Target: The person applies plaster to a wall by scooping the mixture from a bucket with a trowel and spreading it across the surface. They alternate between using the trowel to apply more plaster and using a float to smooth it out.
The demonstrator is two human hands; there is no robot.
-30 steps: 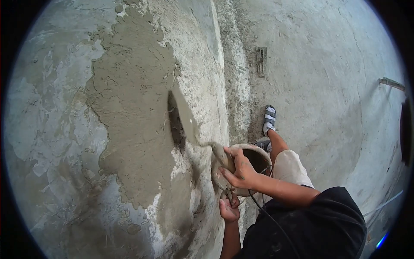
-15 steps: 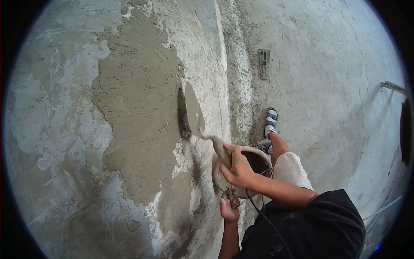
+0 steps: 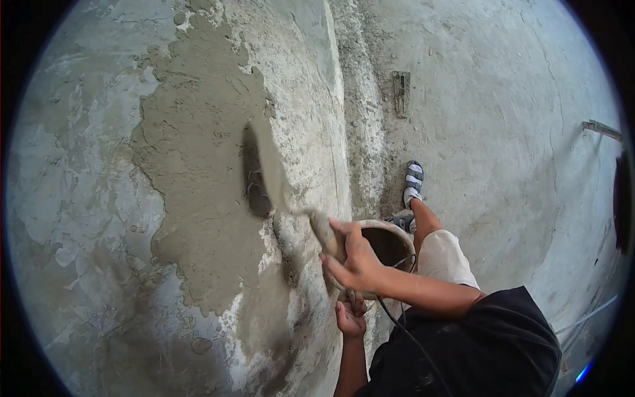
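My right hand [image 3: 359, 259] is closed around the handle of a pointed trowel [image 3: 272, 165], its blade blurred and angled over the wall. Wet grey mortar [image 3: 205, 165] covers a large patch there, and the blade's dark shadow falls on the patch's right edge. Below, my left hand [image 3: 351, 319] has its fingers curled up at the near underside of a bucket [image 3: 405, 236], which hangs close to the wall. The right hand and forearm partly cover the bucket; its inside looks dark.
Rough, bare wall [image 3: 307, 132] borders the mortar patch. A flat rectangular object with slots [image 3: 401, 94] lies on the concrete floor [image 3: 483, 132] near the wall's base. My sandalled foot [image 3: 413, 180] stands on the floor. A black cable [image 3: 413, 341] runs down across my shirt.
The trowel and my right hand have moved left, further over the mortar patch. The blade's shadow has shifted left with it. My left hand stays at the bucket.
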